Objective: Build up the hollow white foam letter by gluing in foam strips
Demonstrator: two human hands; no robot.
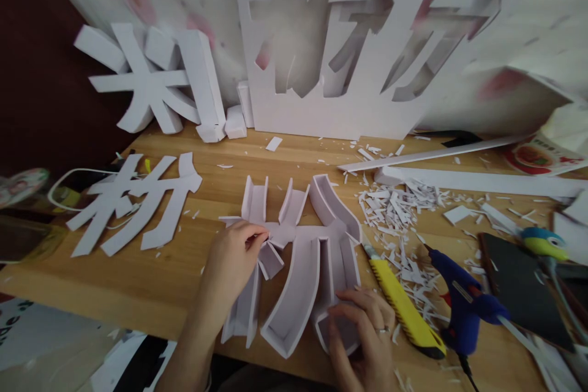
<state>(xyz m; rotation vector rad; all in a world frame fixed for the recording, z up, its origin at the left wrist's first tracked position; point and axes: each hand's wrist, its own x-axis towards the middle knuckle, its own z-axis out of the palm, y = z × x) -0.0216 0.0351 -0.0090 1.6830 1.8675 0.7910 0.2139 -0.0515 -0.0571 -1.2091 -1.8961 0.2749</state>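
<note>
A white foam-board character [298,236] lies on the table in front of me, its open hollow side up and thin walls standing along its strokes. My left hand [236,251] is over its left part, thumb and forefinger pinched together close to the short inner walls. What sits between those fingertips is too small to make out. My right hand [365,334], with a ring on one finger, curls around the character's lower right end and grips its wall. A yellow box cutter [407,309] lies just right of this hand, its blade tip near the character's right side.
A blue glue gun [463,294] rests at the right beside a dark pad [523,288]. White scraps [399,205] and long foam strips [478,180] lie behind. Flat cut-out characters [156,196] are at left. A raised character [151,82] and cut-out board [312,113] stand at the back.
</note>
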